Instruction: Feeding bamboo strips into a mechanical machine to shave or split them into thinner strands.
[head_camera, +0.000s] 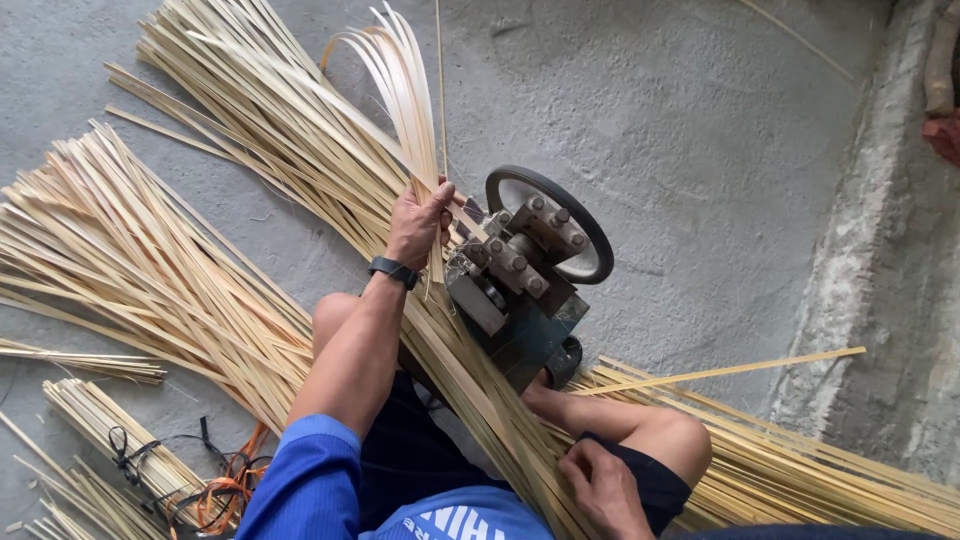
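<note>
My left hand (420, 222) grips a bunch of thin bamboo strips (400, 85) that curve up and away from it, right beside a small metal splitting machine (515, 275) with a black hand wheel (590, 225). A black band sits on that wrist. My right hand (605, 485) rests low on my knee, fingers on the long bundle of bamboo strips (480, 400) that runs diagonally past the machine. A single strip (720, 372) sticks out to the right of the machine.
Large piles of bamboo strips (120, 250) cover the concrete floor to the left. Tied bundles with black and orange cords (215, 490) lie at bottom left. More strips (800, 470) lie at bottom right. A raised concrete ledge (880, 250) runs along the right side.
</note>
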